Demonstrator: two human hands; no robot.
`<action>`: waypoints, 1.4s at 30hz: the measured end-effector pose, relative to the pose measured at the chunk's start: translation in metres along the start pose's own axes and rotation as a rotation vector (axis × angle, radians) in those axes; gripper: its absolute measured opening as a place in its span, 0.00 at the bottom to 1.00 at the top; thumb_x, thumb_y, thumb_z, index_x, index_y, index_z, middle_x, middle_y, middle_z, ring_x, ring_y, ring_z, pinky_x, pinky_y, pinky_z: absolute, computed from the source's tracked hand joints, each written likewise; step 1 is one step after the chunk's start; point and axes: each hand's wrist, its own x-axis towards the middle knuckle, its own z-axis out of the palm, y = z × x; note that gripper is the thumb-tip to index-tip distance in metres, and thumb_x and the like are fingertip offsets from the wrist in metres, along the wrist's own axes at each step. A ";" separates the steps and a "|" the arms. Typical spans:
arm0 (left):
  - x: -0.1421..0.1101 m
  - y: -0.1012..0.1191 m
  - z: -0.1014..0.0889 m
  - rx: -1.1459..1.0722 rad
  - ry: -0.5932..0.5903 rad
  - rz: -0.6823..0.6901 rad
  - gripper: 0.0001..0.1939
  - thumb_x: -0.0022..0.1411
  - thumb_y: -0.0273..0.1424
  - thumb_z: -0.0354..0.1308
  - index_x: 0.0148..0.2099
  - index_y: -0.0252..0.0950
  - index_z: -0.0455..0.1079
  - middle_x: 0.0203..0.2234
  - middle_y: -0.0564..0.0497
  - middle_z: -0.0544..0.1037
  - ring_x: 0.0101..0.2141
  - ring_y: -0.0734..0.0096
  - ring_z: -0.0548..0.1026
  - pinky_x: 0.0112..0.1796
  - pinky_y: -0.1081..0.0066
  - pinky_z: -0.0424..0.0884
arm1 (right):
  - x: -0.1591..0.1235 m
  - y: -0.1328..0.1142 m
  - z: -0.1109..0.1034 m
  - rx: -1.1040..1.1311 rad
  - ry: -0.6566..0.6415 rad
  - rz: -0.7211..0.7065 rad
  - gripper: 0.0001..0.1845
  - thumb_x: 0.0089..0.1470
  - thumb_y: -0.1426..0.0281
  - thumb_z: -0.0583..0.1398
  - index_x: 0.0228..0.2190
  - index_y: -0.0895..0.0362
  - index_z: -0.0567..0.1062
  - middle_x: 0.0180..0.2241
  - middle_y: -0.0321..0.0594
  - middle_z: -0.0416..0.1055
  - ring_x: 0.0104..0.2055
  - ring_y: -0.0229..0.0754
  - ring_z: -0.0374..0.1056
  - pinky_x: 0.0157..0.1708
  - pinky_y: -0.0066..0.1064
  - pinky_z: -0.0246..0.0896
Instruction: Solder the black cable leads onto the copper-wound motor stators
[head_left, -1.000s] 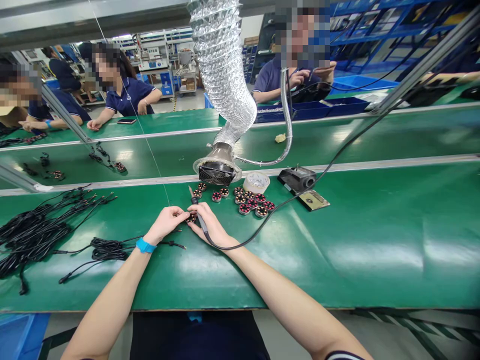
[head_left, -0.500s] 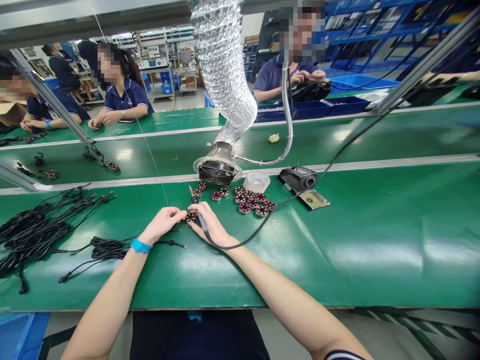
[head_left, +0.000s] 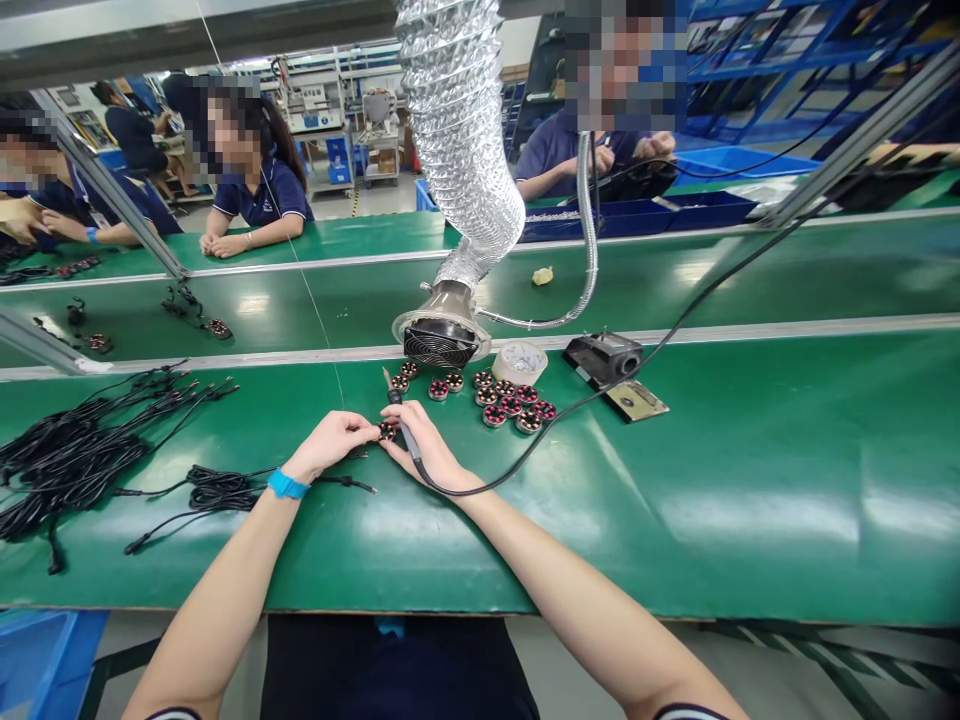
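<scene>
1. Copper-and-black round coil (head_left: 387, 431), mid-left over the green counter (head_left: 712, 500): left hand (head_left: 330, 443) pinching its edge, right hand (head_left: 427, 445) closed around a grey-handled soldering iron (head_left: 409, 440), fingertips steadying the coil.
2. Watch that tip! It's right by loose red-and-copper round coils (head_left: 400, 383); a wrist turn could scorch one, if it's hot.
3. Long black cable (head_left: 517, 469) trails rightward; any snag might jerk the iron.
4. Far side, dark blue plastic tray (head_left: 551, 231) with small pale parts; near left, blue plastic bin (head_left: 75, 640), contents unclear.
</scene>
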 end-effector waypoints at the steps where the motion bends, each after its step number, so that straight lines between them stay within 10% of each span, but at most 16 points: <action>1: -0.003 0.001 -0.004 0.042 0.024 0.000 0.21 0.56 0.48 0.61 0.32 0.33 0.78 0.20 0.53 0.73 0.22 0.73 0.63 0.24 0.72 0.54 | 0.000 0.000 0.000 0.002 -0.002 0.001 0.24 0.55 0.77 0.61 0.51 0.50 0.66 0.46 0.41 0.62 0.46 0.41 0.70 0.51 0.37 0.70; 11: -0.021 -0.003 -0.035 0.476 -0.132 0.203 0.10 0.55 0.38 0.63 0.27 0.38 0.73 0.27 0.51 0.75 0.28 0.68 0.70 0.31 0.71 0.61 | 0.000 0.000 0.000 -0.088 0.038 0.029 0.24 0.53 0.77 0.61 0.51 0.51 0.67 0.46 0.42 0.63 0.45 0.43 0.70 0.49 0.37 0.69; 23: -0.014 0.005 -0.015 -0.146 -0.004 0.105 0.17 0.55 0.41 0.65 0.40 0.32 0.75 0.29 0.50 0.78 0.29 0.71 0.71 0.33 0.72 0.66 | 0.004 -0.013 0.001 -0.020 0.058 0.008 0.25 0.51 0.78 0.62 0.50 0.52 0.68 0.46 0.42 0.65 0.46 0.43 0.70 0.51 0.37 0.68; 42: -0.016 0.009 0.001 -0.126 0.058 0.155 0.15 0.59 0.40 0.61 0.35 0.32 0.77 0.28 0.49 0.79 0.29 0.70 0.71 0.33 0.71 0.64 | 0.005 -0.025 0.013 0.324 0.226 0.170 0.15 0.55 0.72 0.62 0.44 0.52 0.68 0.39 0.36 0.68 0.31 0.35 0.72 0.39 0.33 0.72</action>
